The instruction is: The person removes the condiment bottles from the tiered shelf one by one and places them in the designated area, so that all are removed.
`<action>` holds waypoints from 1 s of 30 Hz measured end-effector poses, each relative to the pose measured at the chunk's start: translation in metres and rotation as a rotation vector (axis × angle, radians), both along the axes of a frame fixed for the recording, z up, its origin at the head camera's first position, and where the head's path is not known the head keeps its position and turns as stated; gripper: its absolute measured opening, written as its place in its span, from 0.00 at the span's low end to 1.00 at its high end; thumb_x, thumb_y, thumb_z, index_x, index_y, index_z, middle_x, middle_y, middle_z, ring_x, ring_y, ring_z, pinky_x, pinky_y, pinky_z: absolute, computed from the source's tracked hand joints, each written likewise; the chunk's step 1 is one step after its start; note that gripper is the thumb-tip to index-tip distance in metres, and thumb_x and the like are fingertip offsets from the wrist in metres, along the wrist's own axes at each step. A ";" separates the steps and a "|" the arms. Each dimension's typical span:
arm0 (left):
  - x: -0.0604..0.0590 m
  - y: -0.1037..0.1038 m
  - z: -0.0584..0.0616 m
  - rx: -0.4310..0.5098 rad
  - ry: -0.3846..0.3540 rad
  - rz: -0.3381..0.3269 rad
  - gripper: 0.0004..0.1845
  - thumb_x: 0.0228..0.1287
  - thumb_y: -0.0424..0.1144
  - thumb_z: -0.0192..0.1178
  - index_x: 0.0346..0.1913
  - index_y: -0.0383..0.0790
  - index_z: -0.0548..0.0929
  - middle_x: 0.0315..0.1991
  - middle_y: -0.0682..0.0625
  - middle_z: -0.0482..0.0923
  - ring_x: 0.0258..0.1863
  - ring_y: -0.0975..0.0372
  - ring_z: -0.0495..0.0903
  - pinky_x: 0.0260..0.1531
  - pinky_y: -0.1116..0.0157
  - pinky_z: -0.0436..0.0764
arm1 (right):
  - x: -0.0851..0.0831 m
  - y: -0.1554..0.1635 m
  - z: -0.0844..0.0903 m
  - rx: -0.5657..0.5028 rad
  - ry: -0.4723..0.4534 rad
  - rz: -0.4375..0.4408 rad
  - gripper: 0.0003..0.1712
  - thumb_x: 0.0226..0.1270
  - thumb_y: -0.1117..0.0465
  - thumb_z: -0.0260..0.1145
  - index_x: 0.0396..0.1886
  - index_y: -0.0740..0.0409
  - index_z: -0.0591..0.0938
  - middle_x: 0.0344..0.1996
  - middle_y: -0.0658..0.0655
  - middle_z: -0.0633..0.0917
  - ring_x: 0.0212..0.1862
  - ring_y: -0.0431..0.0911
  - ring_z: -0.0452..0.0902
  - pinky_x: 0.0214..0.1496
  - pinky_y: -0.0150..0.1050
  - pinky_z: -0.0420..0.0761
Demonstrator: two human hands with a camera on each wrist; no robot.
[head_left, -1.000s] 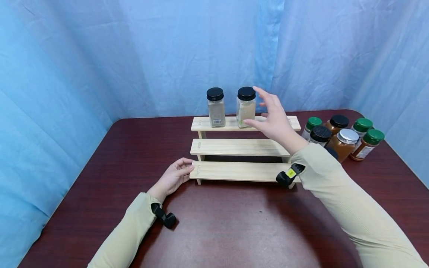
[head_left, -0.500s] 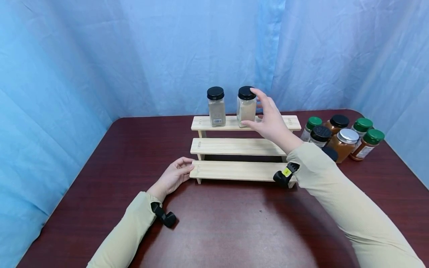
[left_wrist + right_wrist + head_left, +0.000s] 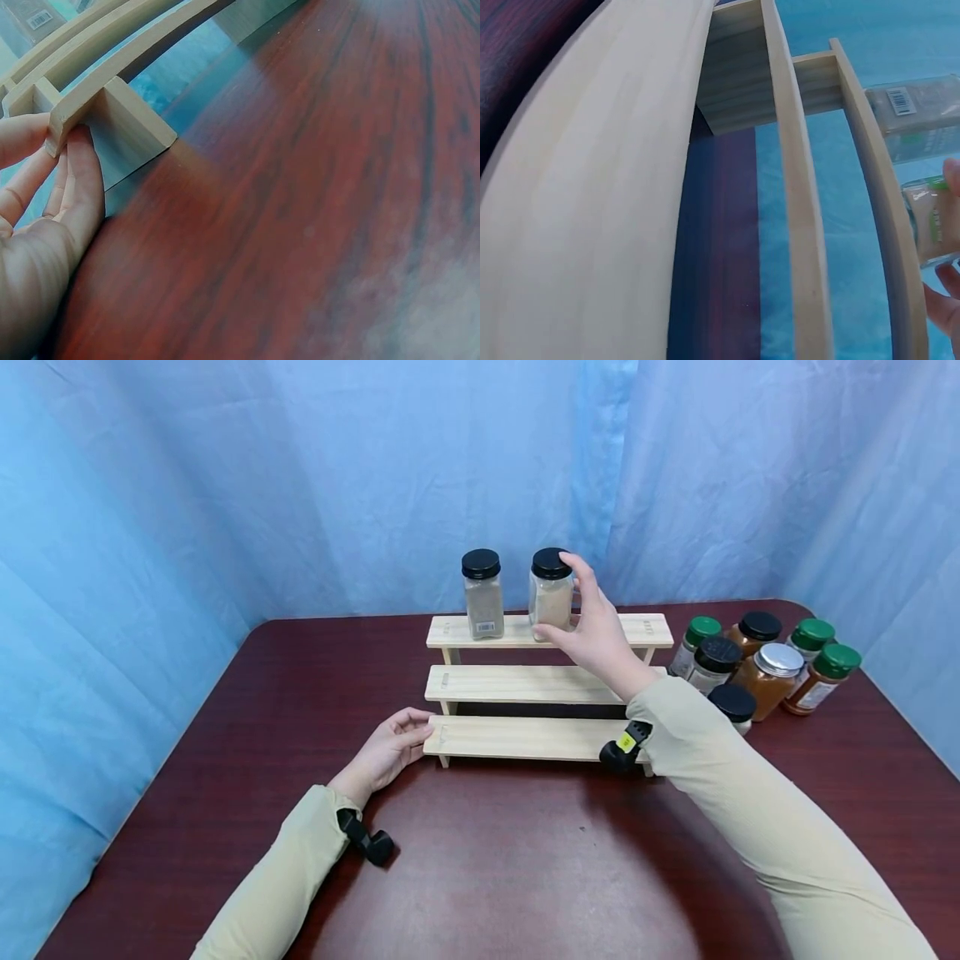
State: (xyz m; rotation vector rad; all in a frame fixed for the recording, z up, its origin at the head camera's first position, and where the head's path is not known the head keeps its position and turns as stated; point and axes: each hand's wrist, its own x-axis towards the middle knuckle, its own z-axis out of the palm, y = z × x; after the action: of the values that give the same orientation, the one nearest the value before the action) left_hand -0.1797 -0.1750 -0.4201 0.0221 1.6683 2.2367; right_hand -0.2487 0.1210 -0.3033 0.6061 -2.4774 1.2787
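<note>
A three-tier light wooden rack [image 3: 517, 737] stands on the dark table. My left hand [image 3: 384, 752] pinches the left end of its lowest shelf, thumb above and fingers below, as the left wrist view shows at the board's corner [image 3: 71, 112]. On the top shelf stand two clear square spice jars with black lids. My right hand [image 3: 598, 631] grips the right one, a spice jar [image 3: 551, 602] of pale powder, thumb low on its front and index finger at the lid. The other spice jar [image 3: 483, 603], greyish with a barcode label, is upright to its left.
At the right of the rack several more spice jars crowd together, among them a silver-lidded jar [image 3: 771, 681], a green-lidded jar [image 3: 825, 678] and a black-lidded jar [image 3: 733, 703]. Blue curtains [image 3: 420, 485] hang close behind the table [image 3: 480, 860] and along both sides.
My right hand has moved slightly left and its fingers have come in around the pale-powder spice jar. The left hand stays on the rack's end.
</note>
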 end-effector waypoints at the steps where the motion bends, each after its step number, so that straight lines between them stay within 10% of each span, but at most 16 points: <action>1: 0.000 0.000 0.000 -0.001 0.001 0.000 0.12 0.69 0.24 0.48 0.42 0.46 0.74 0.37 0.54 0.78 0.36 0.67 0.81 0.37 0.71 0.80 | 0.000 -0.001 -0.001 -0.001 0.011 -0.004 0.53 0.56 0.64 0.72 0.72 0.41 0.49 0.65 0.65 0.65 0.63 0.59 0.66 0.54 0.57 0.76; 30: 0.003 0.000 0.001 0.009 -0.002 0.007 0.13 0.68 0.24 0.47 0.40 0.48 0.75 0.36 0.54 0.78 0.34 0.67 0.80 0.36 0.72 0.80 | 0.009 -0.001 -0.009 -0.126 0.021 -0.010 0.51 0.56 0.67 0.70 0.72 0.41 0.52 0.67 0.60 0.63 0.63 0.57 0.64 0.53 0.57 0.77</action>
State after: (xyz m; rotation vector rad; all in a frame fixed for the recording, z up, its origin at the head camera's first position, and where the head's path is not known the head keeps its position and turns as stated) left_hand -0.1764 -0.1746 -0.4189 0.0160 1.6603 2.2488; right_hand -0.2400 0.1201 -0.3125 0.5721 -2.3586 1.4039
